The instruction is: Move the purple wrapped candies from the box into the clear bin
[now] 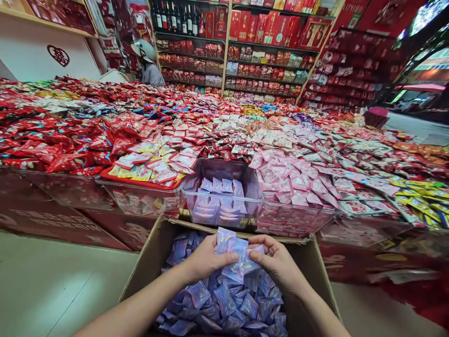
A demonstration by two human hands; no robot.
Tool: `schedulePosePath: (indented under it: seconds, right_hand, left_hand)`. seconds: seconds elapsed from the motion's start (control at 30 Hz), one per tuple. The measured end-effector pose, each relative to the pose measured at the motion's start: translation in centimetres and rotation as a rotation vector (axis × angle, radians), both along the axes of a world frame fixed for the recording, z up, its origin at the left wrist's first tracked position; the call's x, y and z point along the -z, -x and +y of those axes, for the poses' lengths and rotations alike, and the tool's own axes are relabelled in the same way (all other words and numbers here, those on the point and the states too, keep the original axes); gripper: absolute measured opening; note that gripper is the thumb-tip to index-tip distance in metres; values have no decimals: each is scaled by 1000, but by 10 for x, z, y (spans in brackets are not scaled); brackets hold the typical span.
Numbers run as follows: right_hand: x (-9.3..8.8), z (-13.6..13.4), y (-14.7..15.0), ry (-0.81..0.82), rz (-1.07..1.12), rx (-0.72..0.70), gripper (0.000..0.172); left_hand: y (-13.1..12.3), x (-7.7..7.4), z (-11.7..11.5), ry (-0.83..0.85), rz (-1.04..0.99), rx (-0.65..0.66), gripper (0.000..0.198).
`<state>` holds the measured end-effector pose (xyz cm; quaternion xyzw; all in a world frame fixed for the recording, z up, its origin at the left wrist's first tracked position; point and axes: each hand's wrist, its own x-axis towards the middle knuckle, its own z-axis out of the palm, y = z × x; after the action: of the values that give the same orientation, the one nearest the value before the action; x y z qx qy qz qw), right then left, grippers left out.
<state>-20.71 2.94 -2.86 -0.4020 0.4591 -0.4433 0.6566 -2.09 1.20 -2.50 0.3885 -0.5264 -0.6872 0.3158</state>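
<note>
Both my hands meet above a cardboard box (145,252) filled with loose purple candy packets (224,299). My left hand (206,260) pinches a few light purple packets (235,262), thumb on top. From the other side, my right hand (275,262) grips packets of the same kind, its thumb near the left one. Just beyond the box, a clear plastic bin (222,206) holds stacked purple packets (220,189) lined up in rows. The undersides of the held packets are hidden.
Left of the clear bin stands a red-rimmed bin (143,185) of yellow and white packets. Pink packets (291,180) overfill the bin to its right. Red packets (80,150) heap further left. Behind the display are a helmeted person (149,63) and stocked shelves (226,51).
</note>
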Motion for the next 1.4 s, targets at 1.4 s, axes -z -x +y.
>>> schedulePosePath:
  seconds: [1.4]
  right_hand:
    - [3, 16, 1, 874, 553, 219, 36]
  left_hand:
    - [-18, -27, 14, 528, -268, 298, 67]
